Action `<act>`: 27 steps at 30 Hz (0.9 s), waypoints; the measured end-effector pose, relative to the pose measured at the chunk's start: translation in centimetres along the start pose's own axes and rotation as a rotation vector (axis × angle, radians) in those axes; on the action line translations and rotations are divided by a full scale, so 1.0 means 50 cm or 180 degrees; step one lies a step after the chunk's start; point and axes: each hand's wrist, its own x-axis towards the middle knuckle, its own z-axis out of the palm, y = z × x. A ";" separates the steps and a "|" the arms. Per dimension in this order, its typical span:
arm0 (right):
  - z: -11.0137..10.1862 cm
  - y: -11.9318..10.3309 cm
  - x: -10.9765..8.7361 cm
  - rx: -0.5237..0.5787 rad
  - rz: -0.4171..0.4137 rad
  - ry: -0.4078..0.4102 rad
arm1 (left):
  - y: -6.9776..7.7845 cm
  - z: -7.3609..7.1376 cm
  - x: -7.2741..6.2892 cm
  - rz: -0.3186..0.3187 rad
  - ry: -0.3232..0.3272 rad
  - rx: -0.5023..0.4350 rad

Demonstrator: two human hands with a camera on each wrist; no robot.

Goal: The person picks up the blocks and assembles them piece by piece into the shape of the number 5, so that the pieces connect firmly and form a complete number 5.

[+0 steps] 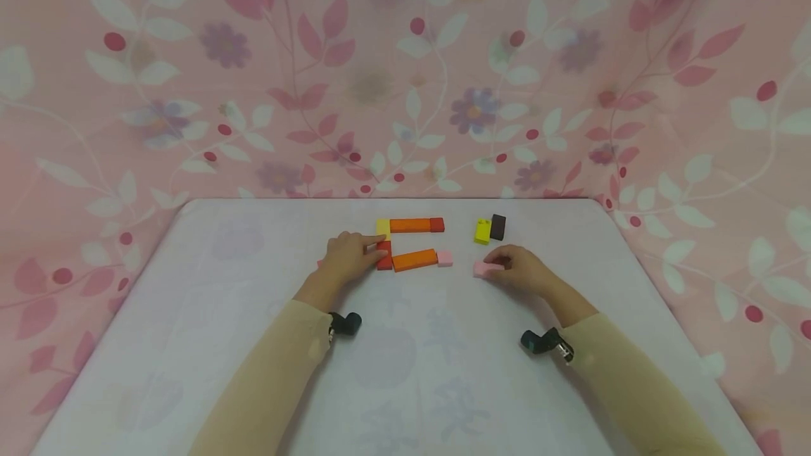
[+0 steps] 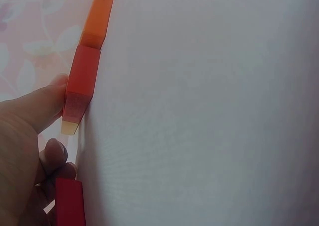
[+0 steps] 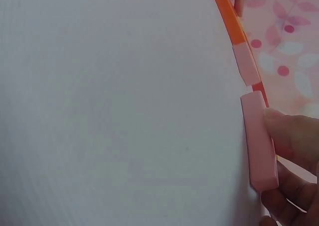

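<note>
My right hand (image 1: 522,269) pinches a long pink block (image 3: 259,141) between thumb and fingers, low over the white table. To its left, a short pink block (image 1: 445,259) stands at the end of a slightly slanted orange block (image 1: 415,260). My left hand (image 1: 345,257) rests at the left side of the layout. Its thumb touches a red block (image 2: 83,71), and its forefinger reaches to the pale yellow block (image 1: 383,228) behind. From that yellow block, a second orange block (image 1: 410,225) runs right to a small red block (image 1: 437,224).
A lime-yellow studded block (image 1: 483,231) and a dark block (image 1: 498,226) stand together at the back right. Beyond my left hand lies another red block (image 2: 70,201), mostly hidden in the head view. A flowered pink cloth (image 1: 405,90) hangs behind the white table (image 1: 405,385).
</note>
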 end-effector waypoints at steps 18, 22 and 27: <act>0.046 -0.062 0.005 -0.0108 -0.0081 -0.0033 | -0.001 -0.002 0.001 -0.0092 -0.0071 -0.0036; 0.053 -0.066 0.007 -0.0063 -0.0102 -0.0011 | -0.003 0.001 0.002 -0.0124 -0.0063 -0.0049; 0.045 -0.059 0.005 0.0006 -0.0198 -0.0136 | -0.002 0.001 0.003 -0.0089 -0.0044 -0.0031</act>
